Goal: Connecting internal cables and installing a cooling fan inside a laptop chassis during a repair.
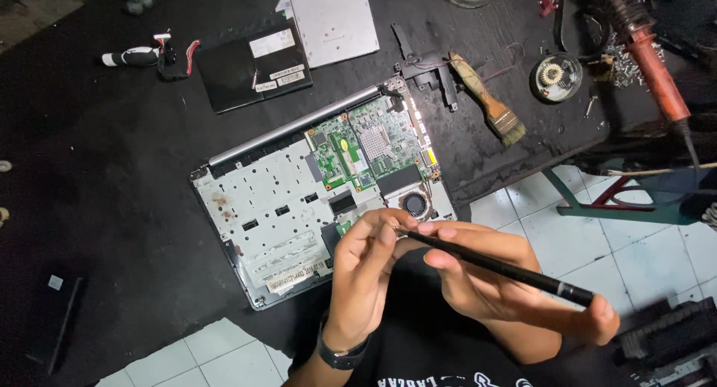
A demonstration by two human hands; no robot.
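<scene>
Nearest, right hand (493,282) with fingers clamped on a slim black screwdriver (493,264), slanting up-left. Left hand (366,264) with fingertips pinched together at its tip. Just beyond, opened laptop chassis (254,208) on the dark worktop (112,170), green circuit board (366,148) bared. Farther off, paintbrush (487,99) and black panel (250,66).

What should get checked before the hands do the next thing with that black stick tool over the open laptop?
1. Right hand holds the black tool: ok.
2. Left hand pinches the tool's tip: ok.
3. Anything tiny at the tip: cannot tell, too small.
4. Opened laptop lies flat on the dark table: ok.
5. Green circuit board uncovered, nothing lying on it: ok.
6. Brush clear of the laptop: ok.
</scene>
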